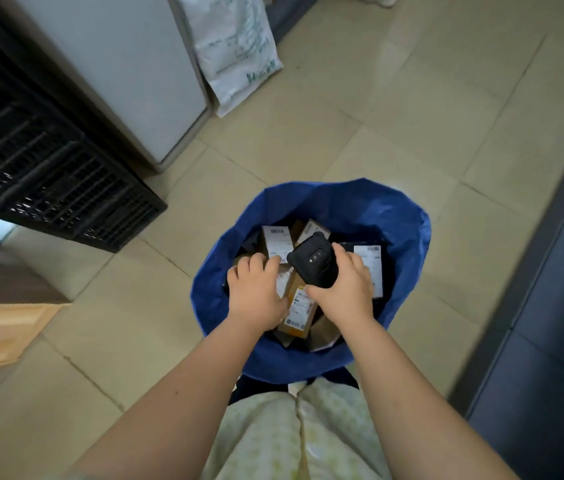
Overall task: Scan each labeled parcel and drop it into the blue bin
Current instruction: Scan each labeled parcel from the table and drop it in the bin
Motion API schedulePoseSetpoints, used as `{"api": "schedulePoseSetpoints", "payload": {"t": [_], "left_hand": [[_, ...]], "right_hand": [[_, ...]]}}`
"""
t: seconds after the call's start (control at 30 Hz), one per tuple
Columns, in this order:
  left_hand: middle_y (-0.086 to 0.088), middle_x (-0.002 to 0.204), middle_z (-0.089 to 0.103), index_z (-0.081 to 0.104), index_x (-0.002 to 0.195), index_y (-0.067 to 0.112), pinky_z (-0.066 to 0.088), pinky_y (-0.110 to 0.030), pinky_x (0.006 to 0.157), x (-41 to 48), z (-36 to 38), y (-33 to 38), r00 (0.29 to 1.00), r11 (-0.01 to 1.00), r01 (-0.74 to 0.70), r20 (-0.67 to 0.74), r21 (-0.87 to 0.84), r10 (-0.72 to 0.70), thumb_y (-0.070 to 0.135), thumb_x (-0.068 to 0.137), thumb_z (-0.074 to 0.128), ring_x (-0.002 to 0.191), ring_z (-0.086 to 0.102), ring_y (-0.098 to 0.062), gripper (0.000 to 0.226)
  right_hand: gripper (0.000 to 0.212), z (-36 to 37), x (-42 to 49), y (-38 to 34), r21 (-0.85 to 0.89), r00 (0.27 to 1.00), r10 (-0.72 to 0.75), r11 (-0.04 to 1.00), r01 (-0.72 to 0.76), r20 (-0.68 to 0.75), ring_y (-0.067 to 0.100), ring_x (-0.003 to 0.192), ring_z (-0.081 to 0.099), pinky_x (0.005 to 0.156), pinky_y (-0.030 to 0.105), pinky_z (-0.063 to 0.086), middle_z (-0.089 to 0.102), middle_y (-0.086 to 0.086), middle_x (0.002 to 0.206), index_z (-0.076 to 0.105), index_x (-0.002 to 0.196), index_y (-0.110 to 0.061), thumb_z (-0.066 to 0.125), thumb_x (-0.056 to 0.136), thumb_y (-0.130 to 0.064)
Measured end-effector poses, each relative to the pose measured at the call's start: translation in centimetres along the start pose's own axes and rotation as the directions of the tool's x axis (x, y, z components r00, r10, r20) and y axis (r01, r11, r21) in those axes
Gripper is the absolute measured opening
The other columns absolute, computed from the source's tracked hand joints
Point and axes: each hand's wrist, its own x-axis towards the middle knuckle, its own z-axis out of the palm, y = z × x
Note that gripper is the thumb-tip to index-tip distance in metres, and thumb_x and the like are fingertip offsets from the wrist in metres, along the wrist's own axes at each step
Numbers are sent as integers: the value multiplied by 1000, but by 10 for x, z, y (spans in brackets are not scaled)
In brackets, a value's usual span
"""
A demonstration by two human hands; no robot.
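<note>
With your right hand (pixel 342 289) clamped round the black handheld scanner (pixel 315 261) over the blue bin (pixel 408 258) and your left hand (pixel 256 289) lying curled on the labelled parcels (pixel 275 239) inside, grip unclear, you could scan the wrong label, since several face up close together.

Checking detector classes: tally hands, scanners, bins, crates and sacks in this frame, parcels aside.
hands: 2, left hand and right hand
scanner: 1
blue bin: 1
black crate: 1
white sack: 1
total: 6
</note>
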Motion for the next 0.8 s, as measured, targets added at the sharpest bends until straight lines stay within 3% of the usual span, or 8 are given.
{"api": "schedulePoseSetpoints", "payload": {"t": [0.3, 0.4, 0.63, 0.8], "left_hand": [[-3, 139, 40, 37, 141, 27, 28, -47, 110, -59, -38, 21, 961, 970, 243, -137, -8, -241, 51, 81, 64, 129, 36, -30, 69], [-4, 141, 39, 35, 142, 27, 30, -46, 110, -90, -39, 21, 902, 923, 379, -194, -71, -386, 51, 84, 63, 131, 35, -30, 69], [-4, 142, 42, 34, 146, 29, 30, -47, 108, -191, -13, 3, 677, 692, 696, -144, -193, -721, 53, 86, 59, 128, 39, -32, 69], [-2, 137, 45, 38, 143, 32, 30, -44, 106, -288, 13, -3, 417, 421, 851, -85, -313, -905, 56, 84, 58, 127, 41, -29, 67]], "right_hand": [[85, -44, -15, -41, -107, 956, -261, 955, 276, 132, 26, 129, 38, 103, 48, 40, 42, 0, 139, 37, 143, -32, 81, 71, -39], [89, -48, -31, -54, -120, 904, -381, 905, 407, 194, 26, 131, 36, 104, 45, 37, 39, 0, 142, 33, 148, -31, 80, 73, -39], [89, -21, -99, -76, -106, 680, -612, 707, 700, 404, 28, 132, 36, 109, 49, 35, 39, 1, 144, 32, 148, -29, 80, 74, -37], [78, 15, -165, -79, -87, 488, -661, 542, 836, 570, 28, 125, 41, 103, 49, 39, 47, -1, 133, 42, 139, -35, 78, 70, -36]]}}
